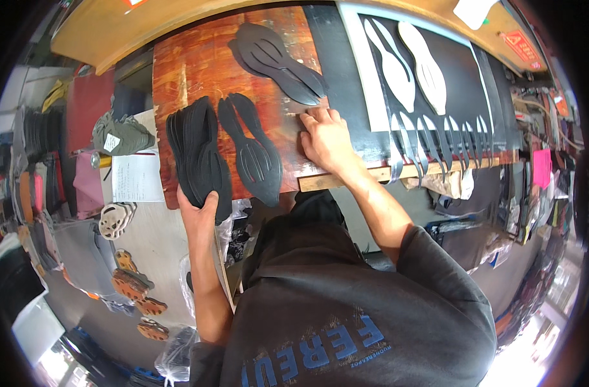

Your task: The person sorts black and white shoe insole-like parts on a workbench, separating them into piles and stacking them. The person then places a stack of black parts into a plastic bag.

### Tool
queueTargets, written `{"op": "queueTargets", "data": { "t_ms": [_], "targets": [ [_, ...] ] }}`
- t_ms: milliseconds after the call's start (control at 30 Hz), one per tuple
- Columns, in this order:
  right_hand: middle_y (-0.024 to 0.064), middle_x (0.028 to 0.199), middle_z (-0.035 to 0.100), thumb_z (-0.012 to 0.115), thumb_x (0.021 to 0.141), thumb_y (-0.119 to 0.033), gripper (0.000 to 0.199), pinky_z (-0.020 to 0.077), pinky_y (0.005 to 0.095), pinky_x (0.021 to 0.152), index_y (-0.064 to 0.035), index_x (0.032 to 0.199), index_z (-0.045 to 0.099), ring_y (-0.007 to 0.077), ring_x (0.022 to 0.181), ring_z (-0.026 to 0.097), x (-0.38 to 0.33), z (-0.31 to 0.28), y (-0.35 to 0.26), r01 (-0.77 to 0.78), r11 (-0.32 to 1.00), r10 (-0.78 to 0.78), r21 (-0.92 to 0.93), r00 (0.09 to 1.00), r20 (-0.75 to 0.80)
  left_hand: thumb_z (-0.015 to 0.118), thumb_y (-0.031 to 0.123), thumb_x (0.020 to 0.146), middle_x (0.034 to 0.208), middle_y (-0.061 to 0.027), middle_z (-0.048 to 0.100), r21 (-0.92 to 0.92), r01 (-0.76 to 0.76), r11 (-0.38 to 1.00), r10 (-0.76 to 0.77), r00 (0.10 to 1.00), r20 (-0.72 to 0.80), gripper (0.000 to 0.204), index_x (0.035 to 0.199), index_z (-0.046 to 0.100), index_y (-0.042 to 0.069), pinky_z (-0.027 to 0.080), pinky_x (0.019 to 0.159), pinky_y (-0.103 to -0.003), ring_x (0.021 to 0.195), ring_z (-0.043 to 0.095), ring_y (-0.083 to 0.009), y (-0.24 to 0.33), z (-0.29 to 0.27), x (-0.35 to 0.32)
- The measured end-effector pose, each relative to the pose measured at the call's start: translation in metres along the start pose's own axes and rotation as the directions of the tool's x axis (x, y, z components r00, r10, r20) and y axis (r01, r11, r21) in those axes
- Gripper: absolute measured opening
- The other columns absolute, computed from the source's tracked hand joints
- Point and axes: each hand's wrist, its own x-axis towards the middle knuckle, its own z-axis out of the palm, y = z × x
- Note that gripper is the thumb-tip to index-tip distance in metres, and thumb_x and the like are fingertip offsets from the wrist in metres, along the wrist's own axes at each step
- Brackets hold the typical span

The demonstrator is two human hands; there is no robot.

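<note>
My left hand (199, 213) grips a thick stack of black sole-shaped rubber pieces (194, 149) at its near end, over the left part of a worn reddish wooden board (191, 61). Beside the stack lies a single black sole piece (252, 151) flat on the board. A small fanned pile of black sole pieces (278, 61) rests at the board's far side. My right hand (326, 138) lies palm down, fingers together, on the board's right part, next to a black rubber sheet (336, 58) with sole-shaped cut-outs (414, 68).
Narrow black offcut strips (436, 138) hang at the sheet's near edge. To the left are a paper sheet (136, 177), grey sole pieces (120, 132), beige soles (113, 219) and brown soles (133, 284) lower down. A wooden bench edge (113, 39) runs along the far side.
</note>
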Motion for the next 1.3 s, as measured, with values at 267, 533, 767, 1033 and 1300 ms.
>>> {"op": "queueTargets", "data": {
  "t_ms": [267, 533, 767, 1033, 1300],
  "targets": [
    [0.0212, 0.113, 0.078, 0.069, 0.096, -0.014, 0.043, 0.0610, 0.0376, 0.093, 0.0061, 0.134, 0.069, 0.0275, 0.102, 0.077, -0.001, 0.036, -0.042, -0.624, 0.483, 0.176, 0.614, 0.757, 0.630, 0.076, 0.001, 0.086, 0.151, -0.0195, 0.055, -0.080, 0.005, 0.997, -0.003, 0.999, 0.035, 0.084, 0.160, 0.037, -0.003, 0.044, 0.118, -0.038, 0.137, 0.057, -0.0280, -0.012, -0.009, 0.005],
    [0.0144, 0.107, 0.077, 0.078, 0.096, -0.031, 0.042, 0.0615, 0.0331, 0.075, 0.0031, 0.121, 0.076, 0.0190, 0.088, 0.074, 0.015, 0.050, -0.070, -0.789, 0.394, 0.231, 0.472, 0.582, 0.780, 0.078, 0.007, 0.086, 0.148, -0.0220, 0.058, 0.128, -0.143, 0.981, 0.138, 0.989, 0.050, 0.089, 0.163, 0.032, -0.001, 0.046, 0.116, -0.041, 0.134, 0.060, -0.0318, -0.008, -0.001, 0.000],
    [0.0099, 0.121, 0.076, 0.070, 0.102, -0.047, 0.052, 0.0564, 0.0450, 0.098, -0.0151, 0.142, 0.063, 0.0246, 0.105, 0.075, 0.020, 0.050, -0.074, -0.654, 0.532, 0.020, 0.537, 0.644, 0.764, 0.081, 0.009, 0.086, 0.147, -0.0262, 0.059, 0.211, -0.146, 0.967, 0.129, 0.987, 0.093, 0.093, 0.163, 0.030, 0.000, 0.048, 0.113, -0.044, 0.134, 0.062, -0.0369, 0.015, 0.016, -0.015],
    [0.0193, 0.146, 0.064, 0.078, 0.098, -0.055, 0.088, 0.0523, 0.0397, 0.111, 0.0055, 0.155, 0.048, 0.0281, 0.132, 0.064, 0.025, 0.031, -0.093, -0.833, 0.019, 0.057, 0.553, 0.553, 0.831, 0.084, 0.030, 0.093, 0.156, -0.0201, 0.053, 0.188, -0.503, 0.844, 0.446, 0.851, 0.278, 0.067, 0.148, 0.059, 0.001, 0.045, 0.117, -0.047, 0.141, 0.054, -0.0377, -0.004, 0.025, -0.034],
    [0.0117, 0.123, 0.074, 0.083, 0.084, -0.012, 0.057, 0.0514, 0.0365, 0.107, 0.0025, 0.136, 0.067, 0.0236, 0.117, 0.068, 0.019, 0.046, -0.084, -0.730, 0.099, 0.040, 0.677, 0.682, 0.730, 0.069, 0.037, 0.108, 0.134, -0.0112, 0.069, -0.429, 0.171, 0.887, -0.088, 0.975, 0.205, 0.059, 0.148, 0.058, -0.006, 0.052, 0.105, -0.034, 0.120, 0.065, -0.0175, -0.022, 0.035, -0.005]
  ]
}}
